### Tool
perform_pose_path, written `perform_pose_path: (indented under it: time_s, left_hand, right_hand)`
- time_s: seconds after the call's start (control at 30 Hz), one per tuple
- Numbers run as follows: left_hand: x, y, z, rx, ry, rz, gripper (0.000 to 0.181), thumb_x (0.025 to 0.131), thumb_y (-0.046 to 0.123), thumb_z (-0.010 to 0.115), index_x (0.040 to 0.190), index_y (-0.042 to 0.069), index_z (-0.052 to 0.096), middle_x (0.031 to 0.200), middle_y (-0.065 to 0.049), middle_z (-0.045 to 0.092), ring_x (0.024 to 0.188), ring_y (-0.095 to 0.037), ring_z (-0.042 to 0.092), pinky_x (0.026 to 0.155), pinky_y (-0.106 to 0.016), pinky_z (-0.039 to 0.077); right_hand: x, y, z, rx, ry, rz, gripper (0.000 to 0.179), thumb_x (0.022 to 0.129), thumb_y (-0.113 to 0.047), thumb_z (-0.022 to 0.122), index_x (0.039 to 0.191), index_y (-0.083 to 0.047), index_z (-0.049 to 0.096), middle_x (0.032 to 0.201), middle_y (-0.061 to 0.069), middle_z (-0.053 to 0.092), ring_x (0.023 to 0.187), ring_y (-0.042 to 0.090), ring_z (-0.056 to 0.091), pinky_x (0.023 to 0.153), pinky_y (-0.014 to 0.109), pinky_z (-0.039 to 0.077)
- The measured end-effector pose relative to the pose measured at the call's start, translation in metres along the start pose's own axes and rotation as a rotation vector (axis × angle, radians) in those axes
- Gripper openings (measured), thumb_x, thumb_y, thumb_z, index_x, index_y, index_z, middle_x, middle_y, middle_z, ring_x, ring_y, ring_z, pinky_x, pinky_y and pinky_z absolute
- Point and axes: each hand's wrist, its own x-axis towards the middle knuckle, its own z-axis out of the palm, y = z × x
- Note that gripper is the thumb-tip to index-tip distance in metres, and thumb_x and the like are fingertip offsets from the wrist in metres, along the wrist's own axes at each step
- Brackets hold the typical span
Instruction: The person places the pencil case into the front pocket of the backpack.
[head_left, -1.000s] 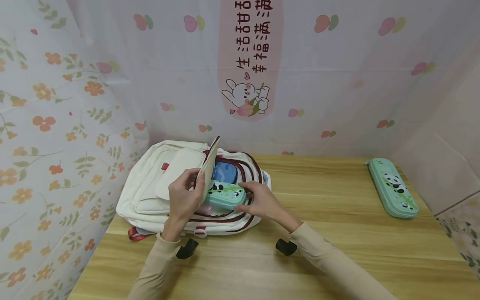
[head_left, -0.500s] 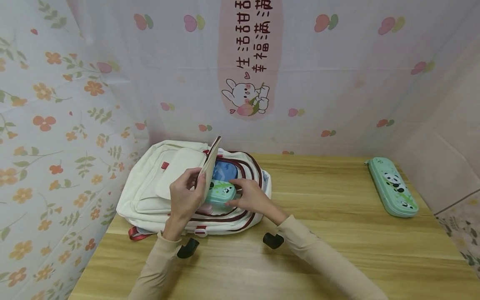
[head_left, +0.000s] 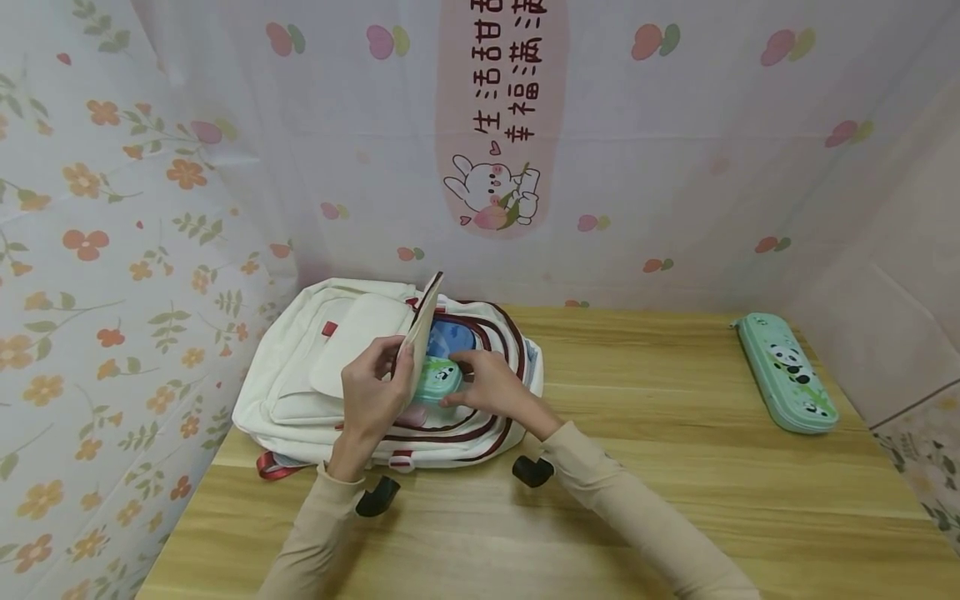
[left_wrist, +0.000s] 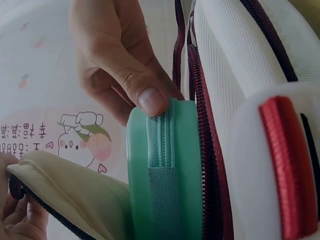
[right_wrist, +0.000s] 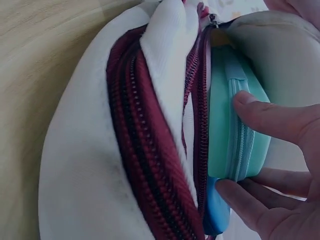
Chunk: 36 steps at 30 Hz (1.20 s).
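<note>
the left hand (head_left: 372,390) pinches the edge of a cream fabric flap (head_left: 422,329) raised on a white, maroon-zippered fabric backpack (head_left: 360,333). the right hand (head_left: 493,385), thumb and fingers bent, grips the end of a mint-green, rounded, panda-printed case (head_left: 437,381) that sits partly inside the unzipped backpack, beside a blue patterned rounded case (head_left: 452,338). a second oblong mint-green panda case (head_left: 787,371) lies well apart, on the right of the wood-grained tabletop (head_left: 645,400).
</note>
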Motion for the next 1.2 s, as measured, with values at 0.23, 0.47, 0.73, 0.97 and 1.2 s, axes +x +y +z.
perform_pose_path:
  time_s: [0.23,0.47,0.73,0.97,1.2]
  left_hand:
    - [-0.001,-0.001,-0.002,0.010,0.027,-0.017,0.011,0.089,-0.004,0.071,0.099,-0.006,0.073,0.078,-0.015,0.073,0.065,-0.002,0.057,0.063,-0.007,0.047]
    - [0.000,0.010,-0.007,0.030,0.047,-0.043,0.011,0.083,-0.013,0.070,0.095,-0.013,0.070,0.074,-0.023,0.070,0.064,0.000,0.055,0.062,-0.005,0.045]
    - [0.002,0.033,-0.010,0.021,0.031,-0.040,0.011,0.083,-0.016,0.069,0.093,-0.017,0.067,0.073,-0.024,0.068,0.063,-0.003,0.054,0.062,-0.005,0.045]
    - [0.001,0.031,-0.011,0.037,0.027,-0.050,0.011,0.083,-0.015,0.069,0.094,-0.016,0.068,0.074,-0.025,0.069,0.063,-0.006,0.054,0.062,-0.005,0.045]
    - [0.001,0.030,-0.010,0.025,0.032,-0.051,0.011,0.084,-0.015,0.069,0.094,-0.016,0.068,0.075,-0.025,0.069,0.063,-0.004,0.055,0.063,-0.005,0.046]
  right_hand:
    - [-0.002,0.000,-0.001,0.004,-0.024,0.012,0.071,0.076,-0.026,0.090,0.133,0.004,0.061,0.126,0.017,0.069,0.110,0.028,0.068,0.093,0.041,0.056]
    - [-0.011,0.006,-0.007,0.033,-0.029,-0.007,0.067,0.081,-0.022,0.087,0.136,0.002,0.059,0.133,0.017,0.066,0.116,0.031,0.067,0.098,0.042,0.055]
    - [-0.027,0.018,-0.018,0.050,0.012,-0.020,0.061,0.084,-0.017,0.083,0.136,0.005,0.058,0.134,0.020,0.065,0.117,0.036,0.066,0.097,0.045,0.055]
    - [-0.038,0.029,-0.027,0.064,0.056,-0.045,0.060,0.086,-0.020,0.081,0.135,0.006,0.058,0.134,0.022,0.064,0.116,0.037,0.066,0.097,0.048,0.055]
    - [-0.049,0.043,-0.036,0.078,0.111,-0.005,0.062,0.089,-0.024,0.079,0.137,0.007,0.055,0.138,0.023,0.061,0.118,0.039,0.063,0.099,0.049,0.053]
